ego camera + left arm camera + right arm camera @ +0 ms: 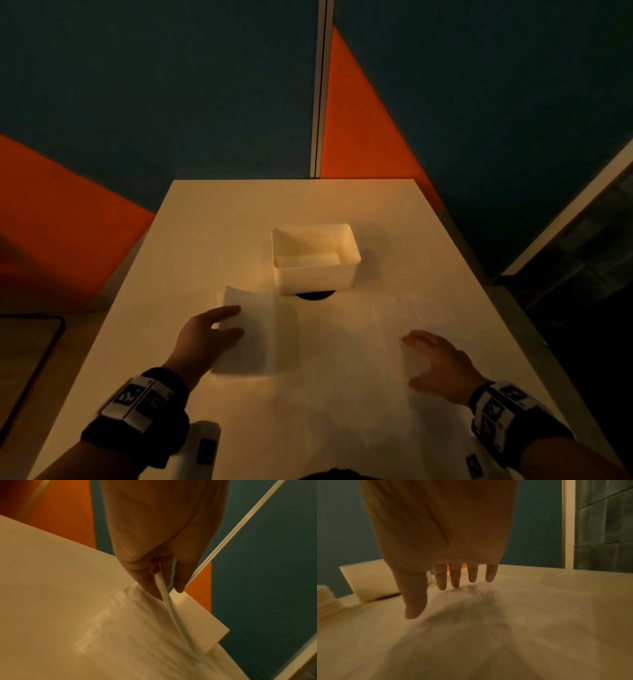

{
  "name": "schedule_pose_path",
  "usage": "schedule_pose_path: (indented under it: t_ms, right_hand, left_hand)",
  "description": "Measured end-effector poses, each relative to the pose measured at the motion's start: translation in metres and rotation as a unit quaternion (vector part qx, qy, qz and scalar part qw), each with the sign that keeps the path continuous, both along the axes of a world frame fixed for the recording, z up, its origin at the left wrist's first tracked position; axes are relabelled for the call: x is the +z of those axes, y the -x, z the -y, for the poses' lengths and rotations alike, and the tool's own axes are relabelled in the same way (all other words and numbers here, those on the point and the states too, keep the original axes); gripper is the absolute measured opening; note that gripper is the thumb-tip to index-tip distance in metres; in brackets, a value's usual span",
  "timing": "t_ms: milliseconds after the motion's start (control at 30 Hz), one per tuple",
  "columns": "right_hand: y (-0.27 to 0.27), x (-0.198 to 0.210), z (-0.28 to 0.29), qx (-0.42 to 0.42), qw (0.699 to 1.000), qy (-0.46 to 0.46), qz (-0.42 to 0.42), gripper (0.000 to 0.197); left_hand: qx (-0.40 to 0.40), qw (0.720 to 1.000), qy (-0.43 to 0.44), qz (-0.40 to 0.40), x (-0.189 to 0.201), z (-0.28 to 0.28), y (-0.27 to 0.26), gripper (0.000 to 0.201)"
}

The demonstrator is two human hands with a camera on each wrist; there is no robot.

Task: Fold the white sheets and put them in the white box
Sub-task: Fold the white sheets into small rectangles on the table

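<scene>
Dim table [212, 212]: left hand [202, 337] pinches folded sheet [253, 339]; right hand [440, 363] spread, holding nothing. Next: lift into box [317, 277] ahead.

We see our left hand [154, 536] from behind, its fingers [147, 580] pinching the raised edge of a white sheet [137, 628]. The sheet is blurred and lies on the pale worktop [42, 568]. Just beside it shows a white box [202, 620] corner.
</scene>
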State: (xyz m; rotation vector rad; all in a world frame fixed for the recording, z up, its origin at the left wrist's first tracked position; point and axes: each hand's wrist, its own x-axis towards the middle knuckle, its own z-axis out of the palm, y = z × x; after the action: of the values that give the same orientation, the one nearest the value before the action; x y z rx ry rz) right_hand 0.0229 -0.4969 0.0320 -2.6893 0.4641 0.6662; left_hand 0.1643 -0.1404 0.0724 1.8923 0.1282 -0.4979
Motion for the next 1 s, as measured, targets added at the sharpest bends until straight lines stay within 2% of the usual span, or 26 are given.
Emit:
schedule_pose_path:
  t_ms: [167,433,633,733,833,900,1000]
  right_hand:
    - [0.008,-0.012,0.002,0.001,0.999,-0.014,0.03,0.074]
    - [0.012,-0.024,0.006,-0.004,0.996,-0.013,0.088,0.061]
    - [0.014,-0.029,0.004,-0.062,0.982,-0.051,0.17,0.035]
    - [0.012,-0.016,-0.001,-0.105,0.971,-0.038,0.209,0.013]
    - [0.008,-0.001,-0.004,-0.14,0.961,-0.043,0.233,0.031]
    - [0.001,0.011,-0.009,-0.175,0.952,-0.063,0.243,0.018]
    - [-0.015,0.029,-0.018,-0.241,0.922,-0.145,0.265,0.016]
  left_hand:
    - [-0.014,0.99,-0.128,0.061,-0.017,-0.002,0.002,0.051]
    - [0.008,0.986,-0.141,0.09,-0.025,-0.001,0.001,0.051]
    - [-0.007,0.979,-0.169,0.116,-0.031,-0.001,-0.004,0.052]
    - [-0.036,0.964,-0.218,0.15,-0.035,-0.003,-0.006,0.048]
    - [-0.07,0.927,-0.325,0.174,-0.033,-0.002,-0.006,0.05]
    - [-0.079,0.904,-0.378,0.183,-0.027,0.004,-0.004,0.053]
    - [-0.104,0.893,-0.359,0.25,-0.014,0.021,-0.001,0.048]
